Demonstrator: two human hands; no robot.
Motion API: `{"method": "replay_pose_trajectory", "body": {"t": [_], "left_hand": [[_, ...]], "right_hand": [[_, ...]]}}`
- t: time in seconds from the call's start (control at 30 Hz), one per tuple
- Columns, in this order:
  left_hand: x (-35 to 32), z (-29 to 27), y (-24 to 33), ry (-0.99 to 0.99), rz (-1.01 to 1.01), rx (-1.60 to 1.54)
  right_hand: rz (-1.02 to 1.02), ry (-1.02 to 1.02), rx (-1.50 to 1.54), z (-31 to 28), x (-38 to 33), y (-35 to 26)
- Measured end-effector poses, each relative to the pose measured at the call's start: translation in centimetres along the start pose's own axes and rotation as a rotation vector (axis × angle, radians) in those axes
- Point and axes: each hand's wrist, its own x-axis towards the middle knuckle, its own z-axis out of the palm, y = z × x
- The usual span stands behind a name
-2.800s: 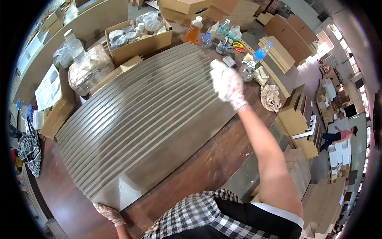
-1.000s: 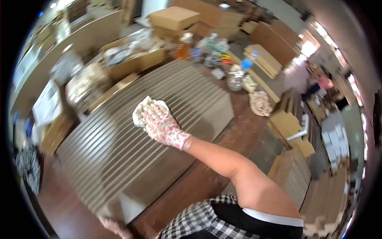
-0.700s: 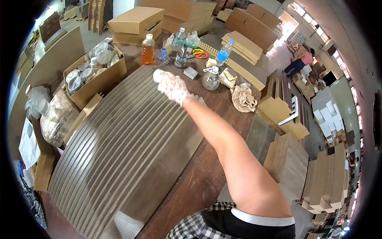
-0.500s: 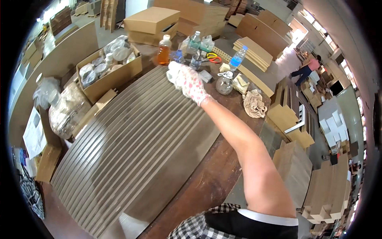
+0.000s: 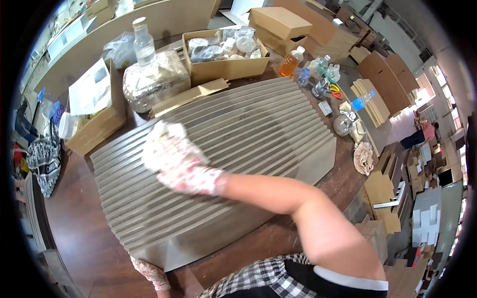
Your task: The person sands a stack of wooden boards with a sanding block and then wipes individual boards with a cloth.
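My right hand (image 5: 186, 171), in a white glove with pink dots, presses a pale crumpled cloth (image 5: 166, 134) against the grey-brown boards (image 5: 238, 144). These long strips overlap in a row across the table, their edges forming ridges. My right arm reaches over them toward the left part of the row. At the near left corner, my left hand (image 5: 150, 273) wears the same kind of glove and is beside the edge of the nearest board. Its fingertips are hidden there.
Behind the boards stand a carton (image 5: 226, 67) of small wrapped items, a wrapped bundle (image 5: 156, 82) and a bottle (image 5: 144, 44). Scissors (image 5: 336, 91), more bottles and a crumpled brown cloth (image 5: 363, 159) lie right on the brown table (image 5: 74, 223). A person (image 5: 422, 134) is far right.
My right hand has swept the cloth from the boards' far end toward their left end. The view has turned left, and my left hand has come into view at the lower left.
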Motion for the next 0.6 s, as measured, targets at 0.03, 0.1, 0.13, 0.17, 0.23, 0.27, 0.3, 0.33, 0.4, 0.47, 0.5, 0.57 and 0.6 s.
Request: {"method": "replay_pose_trajectory", "body": {"t": [0.03, 0.1, 0.13, 0.17, 0.23, 0.27, 0.3, 0.33, 0.4, 0.47, 0.5, 0.57, 0.6], "left_hand": [[0.3, 0.6, 0.1, 0.001, -0.105, -0.171], [0.8, 2.5, 0.7, -0.029, -0.075, -0.183], [0.8, 3.4, 1.1, -0.033, -0.065, -0.148], [0.8, 4.1, 1.3, -0.050, -0.041, -0.105], [1.1, 5.5, 1.6, -0.079, 0.001, -0.019], [1.4, 5.4, 1.7, -0.082, 0.020, 0.029], [1.6, 5.8, 1.9, -0.099, 0.039, 0.062], [1.8, 6.4, 2.1, -0.113, 0.054, 0.086], [2.0, 7.6, 2.5, -0.150, 0.075, 0.120], [2.0, 8.7, 2.6, -0.181, 0.085, 0.127], [1.8, 9.4, 2.6, -0.199, 0.083, 0.109], [1.6, 9.4, 2.4, -0.212, 0.080, 0.097], [1.8, 8.9, 2.4, -0.200, 0.075, 0.099]], "right_hand": [[-0.019, -0.339, 0.756, -5.4, 1.8, -0.3], [-0.165, 0.124, 0.617, -0.8, -0.1, 0.4], [-0.118, 0.215, 0.650, 0.4, -0.6, 1.7], [-0.040, 0.185, 0.620, 0.7, -1.9, 4.1], [0.096, 0.234, 0.427, 4.1, -4.4, 9.2], [0.097, 0.293, 0.303, 3.0, -5.4, 12.0], [0.147, 0.309, 0.088, 3.4, -6.4, 14.8], [0.166, 0.410, 0.027, 4.2, -7.9, 17.9], [0.314, 0.467, 0.097, 6.6, -10.1, 24.0], [0.445, 0.099, -0.160, 7.5, -12.8, 29.4], [0.584, 0.065, -0.095, 9.3, -14.5, 32.6], [0.983, 0.127, 0.348, 10.6, -15.8, 35.1], [0.924, 0.129, 0.186, 10.8, -15.5, 34.2]]}}
